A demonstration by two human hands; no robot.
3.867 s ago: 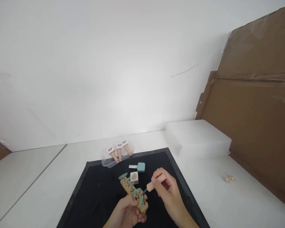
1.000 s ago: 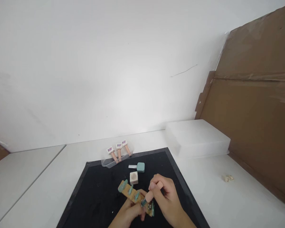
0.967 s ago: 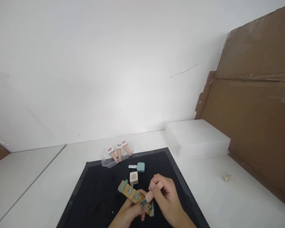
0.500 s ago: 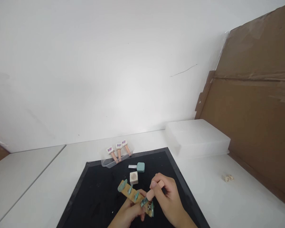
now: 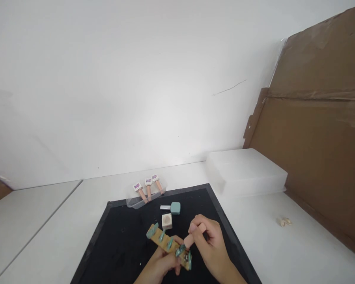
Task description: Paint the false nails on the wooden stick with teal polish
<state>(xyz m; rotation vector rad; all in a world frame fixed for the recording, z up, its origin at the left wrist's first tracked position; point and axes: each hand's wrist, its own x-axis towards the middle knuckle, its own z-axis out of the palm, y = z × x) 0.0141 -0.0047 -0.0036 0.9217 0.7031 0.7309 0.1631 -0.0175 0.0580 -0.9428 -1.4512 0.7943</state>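
In the head view, my left hand (image 5: 161, 263) grips a tan nail display strip (image 5: 165, 242) from below, its thumb near the lower right end. Several glossy teal false nails (image 5: 161, 236) stand along the strip. My right hand (image 5: 210, 242) pinches the pink handle of a nail polish brush (image 5: 192, 238). The brush tip reaches a teal nail (image 5: 180, 250) near the strip's right end; I cannot tell if they touch. Just beyond the strip stands a small white square bottle (image 5: 167, 221). A teal bottle with a pale cap (image 5: 175, 208) lies behind it.
Beneath my hands lies a black mat (image 5: 115, 240) on a white table. Three white bottles with pink caps (image 5: 148, 182) lie in a clear tray (image 5: 133, 203) behind it. A translucent plastic box (image 5: 248, 173), small beige pieces (image 5: 284, 221) and cardboard (image 5: 313, 138) are at right.
My right hand and the brush have shifted very slightly up and to the right along the nail. The strip in my left hand stays almost still.
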